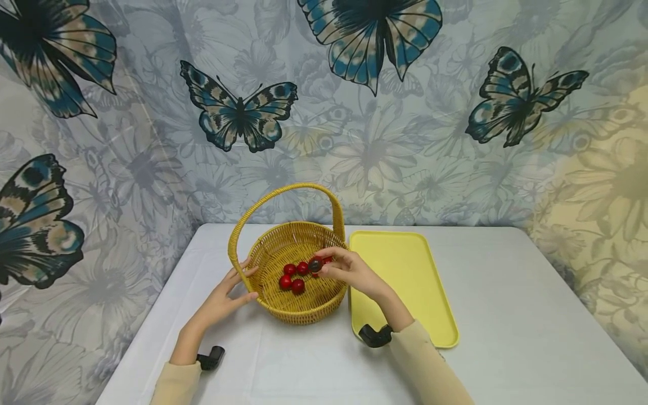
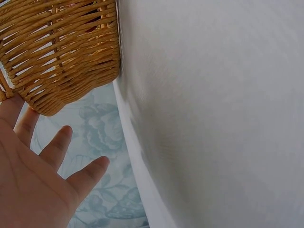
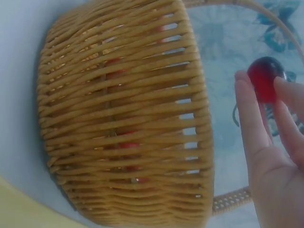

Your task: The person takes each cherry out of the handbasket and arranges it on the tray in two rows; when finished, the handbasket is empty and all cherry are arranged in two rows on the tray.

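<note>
A round yellow-brown wicker basket (image 1: 304,315) with a tall arched handle (image 1: 283,191) stands on the table. Several glossy red cherries (image 1: 286,282) lie on its bottom. My right hand (image 1: 354,273) is above the basket's right side and pinches a dark red cherry (image 3: 266,78) between thumb and fingertips, above the rim level. My left hand (image 1: 220,304) rests at the basket's left side, by the foot of the handle. In the left wrist view, the left hand's fingers (image 2: 57,147) are spread, and some fingertips touch the wicker.
A yellow rectangular tray (image 1: 405,281) lies right beside the basket, partly under my right forearm. The table has a white cloth (image 1: 506,315). Behind it hangs a butterfly-patterned fabric (image 1: 374,163). Each wrist wears a black camera mount (image 1: 374,336).
</note>
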The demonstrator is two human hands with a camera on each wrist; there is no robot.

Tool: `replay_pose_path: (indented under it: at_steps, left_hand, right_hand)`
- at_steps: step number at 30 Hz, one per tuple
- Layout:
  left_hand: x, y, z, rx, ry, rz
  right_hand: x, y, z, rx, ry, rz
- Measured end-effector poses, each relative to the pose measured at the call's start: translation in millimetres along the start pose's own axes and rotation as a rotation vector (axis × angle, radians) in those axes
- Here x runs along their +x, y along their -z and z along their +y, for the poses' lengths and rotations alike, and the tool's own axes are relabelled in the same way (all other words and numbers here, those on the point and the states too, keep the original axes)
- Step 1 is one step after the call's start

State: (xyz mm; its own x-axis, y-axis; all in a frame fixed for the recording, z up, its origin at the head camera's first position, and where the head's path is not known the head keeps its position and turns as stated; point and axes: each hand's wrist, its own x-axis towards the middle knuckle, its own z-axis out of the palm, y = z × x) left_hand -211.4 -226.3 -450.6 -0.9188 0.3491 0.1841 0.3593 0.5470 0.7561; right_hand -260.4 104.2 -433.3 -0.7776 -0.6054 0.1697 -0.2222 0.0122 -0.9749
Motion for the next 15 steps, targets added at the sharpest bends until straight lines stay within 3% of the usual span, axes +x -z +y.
replay_pose_path:
  at_steps: [15]
  left_hand:
    - [-1.0, -1.0, -1.2, 0.003, -0.01, 0.009]
  right_hand:
    - [-13.3, 19, -5, -0.083, 0.003, 0.14]
